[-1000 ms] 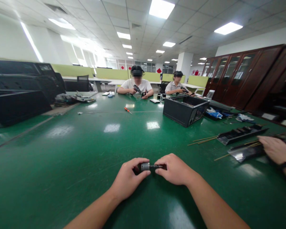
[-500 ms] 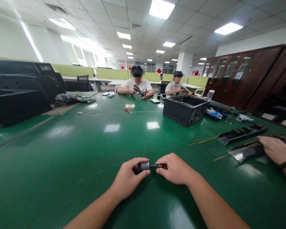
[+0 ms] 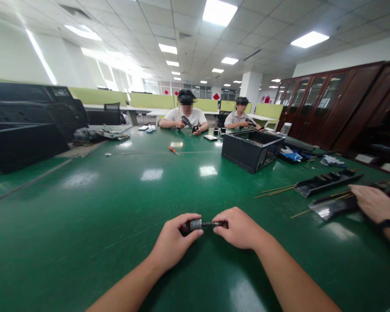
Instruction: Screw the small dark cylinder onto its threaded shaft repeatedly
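Note:
Low over the green table, I have both hands around one small part: a grey metal cylinder [image 3: 196,224] with a thin dark shaft [image 3: 208,224] sticking out to the right. It looks like a small motor, though its kind is not certain. My left hand [image 3: 175,238] is closed on the cylinder, thumb below and fingers above. At the shaft's far end, my right hand [image 3: 238,229] pinches a darker tip that its fingers partly hide. The part lies level between the two hands.
A black computer case [image 3: 251,149] stands ahead right. Beyond my hands lies an orange screwdriver [image 3: 173,151]. Black trays [image 3: 328,183] with thin brass rods are at right, near another person's hand [image 3: 375,201]. Two people sit across, and more black cases [image 3: 22,145] stand left.
My left hand and the cylinder have shifted very slightly left, showing a little more of the shaft. Both hands keep their hold.

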Demonstrator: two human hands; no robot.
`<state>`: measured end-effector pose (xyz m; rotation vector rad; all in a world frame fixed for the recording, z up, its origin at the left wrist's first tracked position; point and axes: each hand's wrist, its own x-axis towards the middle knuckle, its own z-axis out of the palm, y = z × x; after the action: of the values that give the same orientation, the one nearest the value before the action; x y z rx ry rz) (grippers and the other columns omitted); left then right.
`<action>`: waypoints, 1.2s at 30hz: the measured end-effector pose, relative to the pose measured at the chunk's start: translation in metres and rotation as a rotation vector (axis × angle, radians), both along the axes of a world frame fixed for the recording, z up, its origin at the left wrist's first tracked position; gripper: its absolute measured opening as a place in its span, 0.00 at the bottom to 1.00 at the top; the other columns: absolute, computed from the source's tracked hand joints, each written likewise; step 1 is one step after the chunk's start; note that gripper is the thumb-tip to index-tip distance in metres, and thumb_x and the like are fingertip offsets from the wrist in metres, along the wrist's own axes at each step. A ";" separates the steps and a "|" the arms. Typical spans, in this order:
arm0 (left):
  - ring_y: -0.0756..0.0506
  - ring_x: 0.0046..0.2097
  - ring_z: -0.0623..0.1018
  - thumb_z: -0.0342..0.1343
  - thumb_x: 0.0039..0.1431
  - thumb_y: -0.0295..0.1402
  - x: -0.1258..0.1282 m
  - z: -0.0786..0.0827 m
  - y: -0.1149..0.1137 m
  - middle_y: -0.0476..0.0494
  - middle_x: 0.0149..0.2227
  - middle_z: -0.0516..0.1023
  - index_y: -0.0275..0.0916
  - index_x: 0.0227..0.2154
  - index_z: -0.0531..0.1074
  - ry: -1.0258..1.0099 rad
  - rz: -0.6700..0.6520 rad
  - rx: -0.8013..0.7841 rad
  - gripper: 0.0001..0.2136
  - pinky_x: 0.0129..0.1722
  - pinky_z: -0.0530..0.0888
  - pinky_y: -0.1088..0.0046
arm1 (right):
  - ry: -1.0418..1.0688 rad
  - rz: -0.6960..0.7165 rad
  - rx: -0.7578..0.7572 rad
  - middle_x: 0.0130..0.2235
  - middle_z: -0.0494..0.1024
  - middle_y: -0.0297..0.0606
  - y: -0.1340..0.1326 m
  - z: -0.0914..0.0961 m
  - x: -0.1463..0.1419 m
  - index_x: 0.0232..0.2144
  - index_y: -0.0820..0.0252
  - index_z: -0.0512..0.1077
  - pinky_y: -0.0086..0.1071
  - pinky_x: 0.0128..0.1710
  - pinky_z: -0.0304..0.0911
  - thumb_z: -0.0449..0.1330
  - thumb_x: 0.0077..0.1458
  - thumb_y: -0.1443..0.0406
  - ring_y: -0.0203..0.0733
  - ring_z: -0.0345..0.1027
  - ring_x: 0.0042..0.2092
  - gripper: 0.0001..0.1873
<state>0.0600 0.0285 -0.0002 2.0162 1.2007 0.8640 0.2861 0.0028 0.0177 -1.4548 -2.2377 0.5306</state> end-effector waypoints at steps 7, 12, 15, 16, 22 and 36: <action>0.45 0.33 0.75 0.62 0.53 0.41 -0.001 0.000 0.002 0.48 0.36 0.81 0.45 0.44 0.79 -0.008 0.012 -0.041 0.16 0.37 0.71 0.69 | 0.004 -0.016 0.019 0.26 0.75 0.31 0.000 0.000 0.002 0.28 0.57 0.77 0.29 0.28 0.48 0.60 0.56 0.65 0.36 0.63 0.29 0.07; 0.45 0.34 0.75 0.62 0.53 0.41 -0.001 -0.001 0.002 0.49 0.37 0.81 0.46 0.44 0.79 -0.011 0.016 -0.047 0.16 0.38 0.71 0.69 | 0.006 -0.013 0.029 0.26 0.74 0.30 0.000 0.000 0.003 0.27 0.57 0.76 0.29 0.28 0.49 0.60 0.56 0.65 0.35 0.63 0.28 0.08; 0.45 0.34 0.75 0.62 0.53 0.41 -0.002 -0.001 0.002 0.49 0.36 0.81 0.46 0.44 0.79 -0.013 0.022 -0.051 0.16 0.39 0.71 0.69 | 0.004 -0.013 0.034 0.26 0.75 0.30 0.001 0.000 0.004 0.28 0.57 0.77 0.29 0.28 0.49 0.60 0.56 0.66 0.35 0.64 0.29 0.07; 0.45 0.34 0.75 0.62 0.53 0.41 -0.002 -0.001 0.002 0.49 0.36 0.81 0.46 0.45 0.79 -0.014 0.022 -0.052 0.16 0.39 0.71 0.69 | 0.003 -0.014 0.034 0.26 0.75 0.30 0.001 0.000 0.004 0.28 0.57 0.77 0.29 0.29 0.50 0.60 0.56 0.66 0.35 0.64 0.29 0.07; 0.44 0.34 0.75 0.62 0.52 0.41 -0.001 0.000 0.003 0.48 0.37 0.81 0.45 0.45 0.79 -0.016 0.023 -0.062 0.17 0.39 0.71 0.68 | 0.007 -0.027 0.014 0.27 0.76 0.31 0.001 0.001 0.005 0.30 0.57 0.78 0.29 0.28 0.50 0.60 0.56 0.66 0.36 0.64 0.29 0.07; 0.44 0.34 0.75 0.62 0.52 0.42 -0.002 0.001 0.003 0.49 0.37 0.81 0.44 0.44 0.79 -0.034 0.031 -0.096 0.17 0.38 0.70 0.68 | 0.023 -0.031 0.028 0.27 0.76 0.31 0.003 -0.002 0.007 0.31 0.56 0.79 0.29 0.29 0.50 0.60 0.56 0.66 0.35 0.65 0.29 0.07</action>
<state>0.0583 0.0315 0.0005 1.9043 1.2336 0.8365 0.2933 0.0057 0.0153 -1.4600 -2.1925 0.5015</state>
